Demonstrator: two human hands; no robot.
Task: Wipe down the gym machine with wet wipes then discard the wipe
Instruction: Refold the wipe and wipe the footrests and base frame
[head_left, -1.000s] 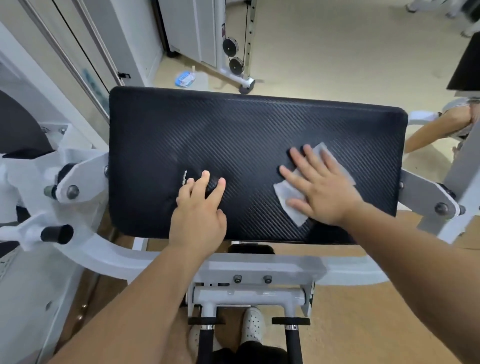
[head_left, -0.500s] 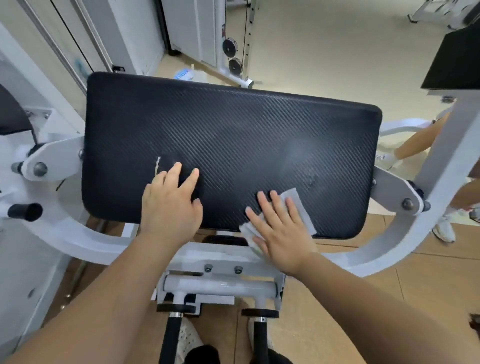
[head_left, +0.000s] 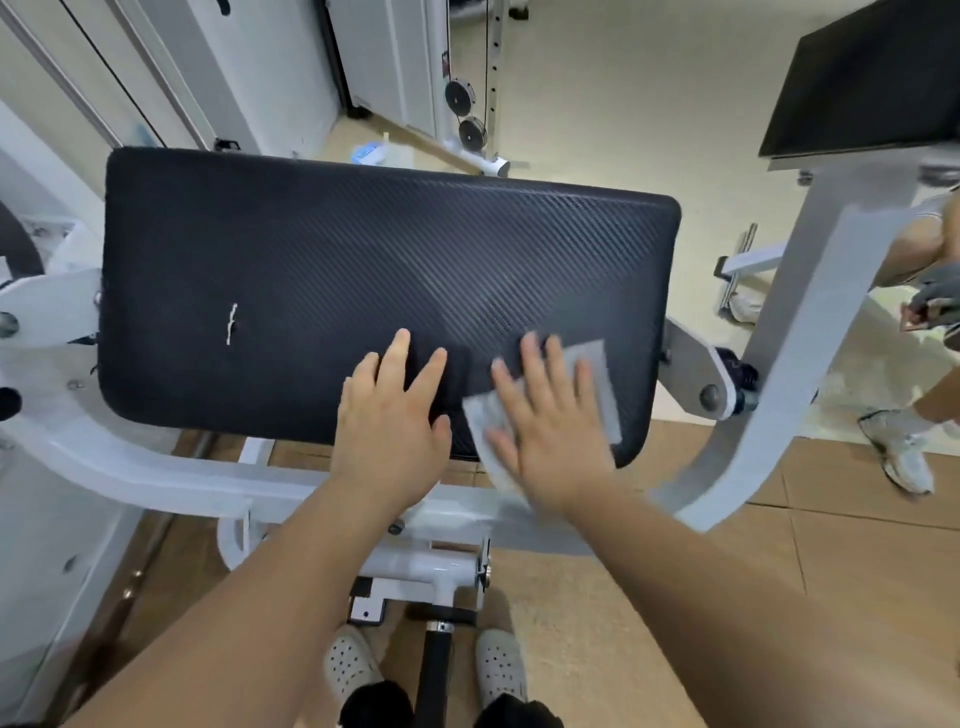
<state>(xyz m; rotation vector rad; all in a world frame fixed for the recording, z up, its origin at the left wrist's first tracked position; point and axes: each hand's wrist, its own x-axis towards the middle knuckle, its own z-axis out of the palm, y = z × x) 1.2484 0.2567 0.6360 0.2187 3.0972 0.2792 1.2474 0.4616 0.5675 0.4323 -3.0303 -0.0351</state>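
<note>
Beige gym floor (head_left: 623, 104), white frame (head_left: 156, 467), and a big black pad (head_left: 363, 270) under both hands. The person's right hand (head_left: 556, 441) is flat with fingers spread, pressing the wet wipe (head_left: 597, 379) onto the pad's near corner. The left hand (head_left: 392, 431) lies flat and bare just beside it, bracing. Looks mid-wipe to me. The stretch out past the left hand, round that little tear (head_left: 231, 325), probably wants a pass before the wipe gets binned.

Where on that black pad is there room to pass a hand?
The pad is bare across its far half and left side, around the tear. Near-right corner is crowded: left hand beside right hand on the wipe.
</note>
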